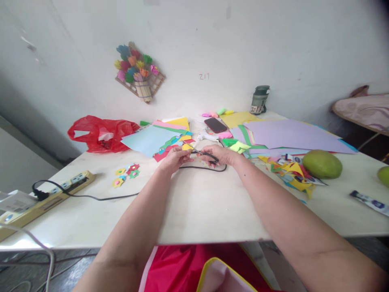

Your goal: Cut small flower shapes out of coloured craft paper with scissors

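Both hands meet over the middle of the table. My right hand (pixel 216 156) is closed round the black handles of a pair of scissors (pixel 209 157), whose blades point left and away from me. Fingers pinched, my left hand (pixel 177 158) holds a small yellow paper piece (pixel 187 147) against the blades. Just behind the left hand lie red, green and blue paper strips (pixel 170 144) with wavy edges. To the left on the table are several small paper flowers (pixel 118 181) in yellow, red, green and blue.
A power strip (pixel 48 202) with a black cable is at the left, a red plastic bag (pixel 106 136) behind it. Coloured sheets (pixel 288 136), a phone (pixel 215 125) and a white glue gun (pixel 208 137) lie farther back. Paper scraps (pixel 293 174) and a green fruit (pixel 322 164) are at the right.
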Demonstrator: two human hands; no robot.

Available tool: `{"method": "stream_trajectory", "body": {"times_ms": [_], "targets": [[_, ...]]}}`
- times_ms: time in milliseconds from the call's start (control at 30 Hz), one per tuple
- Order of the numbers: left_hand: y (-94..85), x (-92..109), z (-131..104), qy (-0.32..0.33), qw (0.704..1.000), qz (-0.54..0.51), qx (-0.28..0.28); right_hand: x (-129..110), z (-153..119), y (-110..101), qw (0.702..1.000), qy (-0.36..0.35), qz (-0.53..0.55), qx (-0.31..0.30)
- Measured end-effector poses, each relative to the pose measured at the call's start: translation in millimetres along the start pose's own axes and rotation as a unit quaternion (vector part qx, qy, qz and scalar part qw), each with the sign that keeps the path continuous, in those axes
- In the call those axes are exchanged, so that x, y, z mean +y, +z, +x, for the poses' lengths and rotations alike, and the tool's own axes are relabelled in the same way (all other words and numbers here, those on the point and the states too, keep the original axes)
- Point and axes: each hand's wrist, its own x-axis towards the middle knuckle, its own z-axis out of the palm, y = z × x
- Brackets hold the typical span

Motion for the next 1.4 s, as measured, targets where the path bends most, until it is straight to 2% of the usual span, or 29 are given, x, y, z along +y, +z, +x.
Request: {"method": "stream_trajectory", "body": {"times_ms": [400,667,933,1167,1400], "targets": [[0.1,-1.0,-0.4,-0.014,1.0,0.004,-0.003,1.0,0.9,-0.6,1.0,0.002,0.003,0.005],[-2.6,0.1,1.1,-0.024,0.999,0.035,0.032,12.1,6.5,-4.8,1.0,-0.015,-0.006,-0.005],[-2.3,-0.1,0.0,-0.005,0.999,0.05,0.013,10.6,6.0,-4.8,1.0,0.001,-0.022,0.009],[-4.9,-3.6,2.2,-0.007,1.0,0.027,-0.007,11.1,6.5,-3.9,1.0,-0.013,-0.026,0.003],[-3.9,-3.2,1.5,-0.005,1.0,0.015,-0.003,14.3,9.7,-4.4,0.999,-0.011,-0.028,0.014]]}}
